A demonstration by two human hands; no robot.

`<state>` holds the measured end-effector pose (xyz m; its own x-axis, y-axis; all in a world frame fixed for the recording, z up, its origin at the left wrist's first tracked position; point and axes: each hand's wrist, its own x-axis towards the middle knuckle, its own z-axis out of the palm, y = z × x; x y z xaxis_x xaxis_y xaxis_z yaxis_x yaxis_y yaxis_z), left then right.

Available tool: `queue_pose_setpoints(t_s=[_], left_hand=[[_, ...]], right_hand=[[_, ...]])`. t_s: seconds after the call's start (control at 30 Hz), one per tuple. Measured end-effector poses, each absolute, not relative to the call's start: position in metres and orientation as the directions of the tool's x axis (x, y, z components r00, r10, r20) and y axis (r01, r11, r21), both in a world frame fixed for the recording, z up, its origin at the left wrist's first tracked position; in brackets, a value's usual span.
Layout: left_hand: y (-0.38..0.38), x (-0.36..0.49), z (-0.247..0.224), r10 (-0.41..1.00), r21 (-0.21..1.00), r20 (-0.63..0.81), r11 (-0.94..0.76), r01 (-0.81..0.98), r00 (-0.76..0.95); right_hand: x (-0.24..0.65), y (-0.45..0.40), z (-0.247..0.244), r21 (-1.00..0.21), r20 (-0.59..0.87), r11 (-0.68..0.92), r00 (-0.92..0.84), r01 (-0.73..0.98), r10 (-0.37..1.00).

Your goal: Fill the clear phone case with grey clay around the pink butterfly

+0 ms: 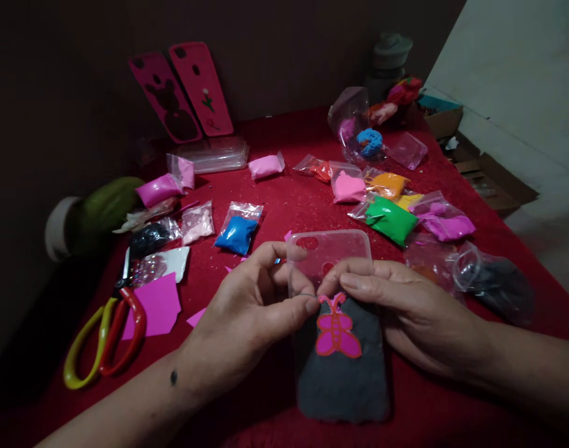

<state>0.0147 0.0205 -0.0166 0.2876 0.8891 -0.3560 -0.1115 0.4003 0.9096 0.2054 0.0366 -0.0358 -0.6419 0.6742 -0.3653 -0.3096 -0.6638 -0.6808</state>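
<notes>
A clear phone case (342, 392) stands tilted before me, its lower part covered with dark grey clay up to a line across the middle. On the clay sits a pink butterfly (336, 336) with red-orange outlines and two antennae. My left hand (251, 311) is closed at the case's left edge, thumb and forefinger pinched at the top border of the clay beside the antennae. From the right, my right hand (405, 298) grips the case, with its thumb and forefinger close above the antennae. Its other fingers are partly hidden behind the case.
Scissors (109, 336) with yellow and red handles lie at left by pink paper (156, 305). Bags of coloured clay, including blue (237, 233) and green (390, 219), are spread over the red cloth. Two pink phone cases (203, 87) lean at the back.
</notes>
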Motion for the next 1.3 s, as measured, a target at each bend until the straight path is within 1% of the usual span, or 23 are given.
queue_pose_setpoints(t_s=[0.13,0.27,0.47,0.63,0.73,0.9,1.07,1.3], left_hand=[[0.024,0.010,-0.015,0.871,0.882,-0.369,0.438,-0.172,0.324],[0.030,0.006,-0.015,0.866,0.865,-0.400,0.465,-0.188,0.299],[0.031,0.006,-0.019,0.875,0.878,-0.354,0.433,-0.206,0.330],[0.026,0.009,-0.019,0.900,0.902,-0.355,0.402,-0.161,0.254],[0.025,0.010,-0.018,0.910,0.909,-0.336,0.381,-0.170,0.241],[0.029,0.006,-0.016,0.868,0.869,-0.372,0.450,-0.206,0.327],[0.033,0.004,-0.019,0.859,0.869,-0.352,0.447,-0.212,0.372],[0.027,0.008,-0.020,0.906,0.903,-0.322,0.381,-0.198,0.274]], right_hand=[[0.205,0.037,-0.034,-0.705,-0.340,-0.625,-0.614,-0.335,0.713],[0.204,0.038,-0.034,-0.717,-0.352,-0.613,-0.586,-0.333,0.730],[0.203,0.039,-0.034,-0.732,-0.327,-0.588,-0.580,-0.343,0.746],[0.204,0.039,-0.034,-0.691,-0.344,-0.637,-0.619,-0.341,0.706],[0.205,0.039,-0.034,-0.685,-0.350,-0.645,-0.623,-0.338,0.699],[0.205,0.039,-0.034,-0.715,-0.357,-0.613,-0.579,-0.335,0.733],[0.204,0.039,-0.035,-0.728,-0.373,-0.609,-0.563,-0.315,0.737],[0.205,0.039,-0.033,-0.731,-0.337,-0.597,-0.584,-0.332,0.738]])
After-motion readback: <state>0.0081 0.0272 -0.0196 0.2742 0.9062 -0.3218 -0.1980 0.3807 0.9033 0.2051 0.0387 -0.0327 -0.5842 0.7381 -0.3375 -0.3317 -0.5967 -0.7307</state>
